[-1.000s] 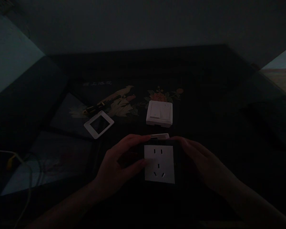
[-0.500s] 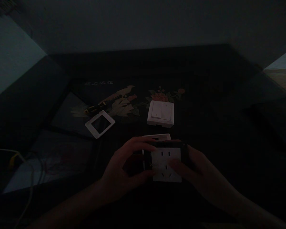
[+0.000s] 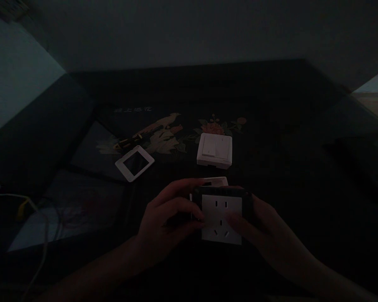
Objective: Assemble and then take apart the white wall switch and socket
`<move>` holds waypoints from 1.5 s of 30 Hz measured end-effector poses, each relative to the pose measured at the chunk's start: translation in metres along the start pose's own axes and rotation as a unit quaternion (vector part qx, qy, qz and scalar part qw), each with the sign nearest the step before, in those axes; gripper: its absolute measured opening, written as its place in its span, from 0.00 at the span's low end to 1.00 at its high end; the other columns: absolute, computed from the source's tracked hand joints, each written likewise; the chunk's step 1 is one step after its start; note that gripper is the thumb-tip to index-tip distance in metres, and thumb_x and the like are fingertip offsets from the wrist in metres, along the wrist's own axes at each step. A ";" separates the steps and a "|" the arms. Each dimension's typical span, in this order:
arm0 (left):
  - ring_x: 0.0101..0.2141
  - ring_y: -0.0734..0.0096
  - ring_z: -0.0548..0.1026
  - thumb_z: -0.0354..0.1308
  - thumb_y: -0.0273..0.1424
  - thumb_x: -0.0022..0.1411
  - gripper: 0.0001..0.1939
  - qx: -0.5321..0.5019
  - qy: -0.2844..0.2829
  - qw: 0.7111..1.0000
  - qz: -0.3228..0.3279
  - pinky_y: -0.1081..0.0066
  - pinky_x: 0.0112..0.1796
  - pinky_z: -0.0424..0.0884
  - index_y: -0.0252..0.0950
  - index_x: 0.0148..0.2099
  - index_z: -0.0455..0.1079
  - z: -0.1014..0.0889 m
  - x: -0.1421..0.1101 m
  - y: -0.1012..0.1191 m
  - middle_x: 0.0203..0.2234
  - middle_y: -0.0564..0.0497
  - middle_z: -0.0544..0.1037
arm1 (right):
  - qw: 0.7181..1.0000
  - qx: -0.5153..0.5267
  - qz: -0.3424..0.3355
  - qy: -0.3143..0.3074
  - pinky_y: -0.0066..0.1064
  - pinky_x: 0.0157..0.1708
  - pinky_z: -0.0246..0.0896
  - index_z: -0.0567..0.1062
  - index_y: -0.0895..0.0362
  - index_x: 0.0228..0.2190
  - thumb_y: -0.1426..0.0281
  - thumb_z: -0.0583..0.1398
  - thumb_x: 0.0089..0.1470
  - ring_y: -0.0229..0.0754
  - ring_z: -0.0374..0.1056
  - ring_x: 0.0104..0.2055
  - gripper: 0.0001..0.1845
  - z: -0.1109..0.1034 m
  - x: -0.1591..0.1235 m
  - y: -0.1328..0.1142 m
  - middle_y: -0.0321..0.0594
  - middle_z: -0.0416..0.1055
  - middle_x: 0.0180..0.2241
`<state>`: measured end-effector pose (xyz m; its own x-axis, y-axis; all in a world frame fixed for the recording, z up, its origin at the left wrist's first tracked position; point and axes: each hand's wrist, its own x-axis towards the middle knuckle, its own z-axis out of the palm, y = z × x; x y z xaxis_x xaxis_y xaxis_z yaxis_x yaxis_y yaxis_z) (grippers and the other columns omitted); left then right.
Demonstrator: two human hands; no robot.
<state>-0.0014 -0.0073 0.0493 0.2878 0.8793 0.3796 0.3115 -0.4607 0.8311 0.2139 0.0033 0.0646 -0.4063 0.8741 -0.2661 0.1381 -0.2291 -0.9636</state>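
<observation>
A white wall socket (image 3: 212,228) with a dark back frame is held upright, its slotted face towards me. My right hand (image 3: 260,220) grips it from the right, thumb across the face and fingers behind. At its left edge the thumb and index finger of my left hand (image 3: 173,214) come together in a pinch; whatever lies between the tips is hidden. Behind the socket a white mounting box (image 3: 219,181) shows its upper rim, the rest covered by the socket and my hands.
Beyond the hands a white two-rocker switch (image 3: 214,149) lies on the dark table. To the left are an empty white cover frame (image 3: 126,170) and a black and yellow tool (image 3: 127,142). A pale cable (image 3: 46,235) runs down the far left. The light is very dim.
My left thumb and index finger have closed together at the socket's left edge, where a small brass-coloured part showed before. The socket has tilted slightly; the view has shifted a little.
</observation>
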 end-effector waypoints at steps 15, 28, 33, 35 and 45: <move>0.29 0.71 0.81 0.59 0.31 0.68 0.02 0.037 -0.014 0.990 0.133 0.66 0.42 0.78 0.44 0.41 0.72 -0.012 0.005 0.004 0.28 0.56 0.84 | 0.999 -0.030 -0.010 0.012 0.31 0.36 0.76 0.74 0.51 0.46 0.63 0.62 0.57 0.43 0.78 0.40 0.14 -0.002 0.002 0.001 0.41 0.80 0.42; 0.33 0.64 0.81 0.57 0.36 0.62 0.11 0.242 0.148 0.943 -0.173 0.68 0.38 0.77 0.35 0.39 0.75 -0.110 0.023 -0.096 0.36 0.46 0.83 | 0.987 0.067 0.126 0.068 0.44 0.40 0.77 0.74 0.48 0.53 0.50 0.61 0.56 0.52 0.77 0.47 0.27 -0.019 0.005 0.010 0.46 0.79 0.48; 0.40 0.61 0.80 0.57 0.31 0.63 0.08 0.281 0.061 0.943 -0.169 0.64 0.45 0.75 0.36 0.41 0.77 -0.110 0.015 -0.118 0.40 0.46 0.83 | 0.995 0.024 0.077 0.052 0.48 0.42 0.77 0.75 0.48 0.52 0.51 0.60 0.58 0.53 0.77 0.47 0.25 -0.019 0.019 0.000 0.46 0.80 0.45; 0.42 0.61 0.80 0.56 0.29 0.65 0.08 0.294 0.034 0.940 -0.168 0.63 0.48 0.74 0.37 0.42 0.77 -0.108 0.014 -0.119 0.42 0.46 0.82 | 0.998 -0.012 0.044 0.033 0.47 0.43 0.76 0.76 0.50 0.50 0.51 0.60 0.58 0.51 0.78 0.44 0.24 -0.016 0.029 -0.011 0.45 0.81 0.43; 0.44 0.62 0.77 0.58 0.36 0.69 0.13 0.363 -0.053 0.902 -0.227 0.57 0.46 0.76 0.34 0.51 0.71 -0.116 0.011 -0.108 0.47 0.45 0.77 | 0.995 -0.098 -0.023 -0.003 0.40 0.42 0.73 0.75 0.54 0.48 0.60 0.58 0.63 0.46 0.73 0.45 0.15 0.018 0.120 -0.037 0.43 0.77 0.44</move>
<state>-0.1367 0.0661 0.0113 0.0537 0.9985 -0.0053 0.9194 -0.0474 0.3904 0.1437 0.1086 0.0678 -0.4218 0.8791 -0.2221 0.2930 -0.0996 -0.9509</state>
